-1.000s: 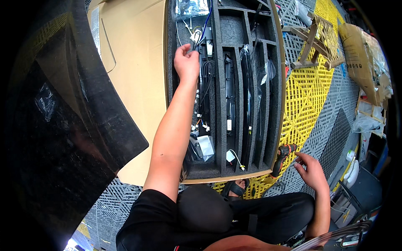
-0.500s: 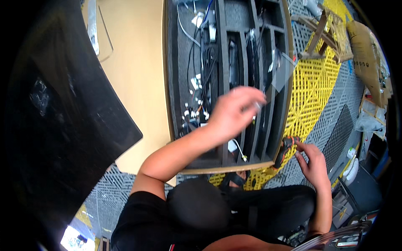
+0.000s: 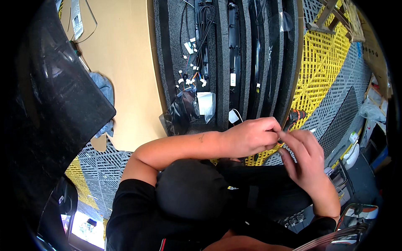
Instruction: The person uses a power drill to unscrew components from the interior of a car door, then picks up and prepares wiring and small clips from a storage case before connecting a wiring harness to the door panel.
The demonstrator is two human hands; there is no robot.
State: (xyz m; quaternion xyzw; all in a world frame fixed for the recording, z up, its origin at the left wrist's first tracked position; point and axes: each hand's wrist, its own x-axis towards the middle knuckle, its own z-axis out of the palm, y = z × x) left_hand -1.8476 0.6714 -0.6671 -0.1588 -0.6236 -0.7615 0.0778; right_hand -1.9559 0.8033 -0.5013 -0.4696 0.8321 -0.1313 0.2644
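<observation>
"In the head view, where are the hands sitting?"

"The left hand is hovering by the near right corner of the foam-lined box. The right hand is hovering just to its right, and their fingertips are apparently touching."

"What is each grip doing?"

"Both are curling their fingers. Whether either is closing on something small, one cannot tell; the fingers are hiding the space between them."

"And what is lying closest?"

"A small white part with a lead is lying at the box's near end, just beyond the left hand. A black-and-orange drill is lying outside the box, just beyond the right hand."

"Farther left?"

"A clear bag with a white packet is resting in the left channel, with white connectors and a black cable bundle lying beyond it. A black panel is filling the far left."
</observation>
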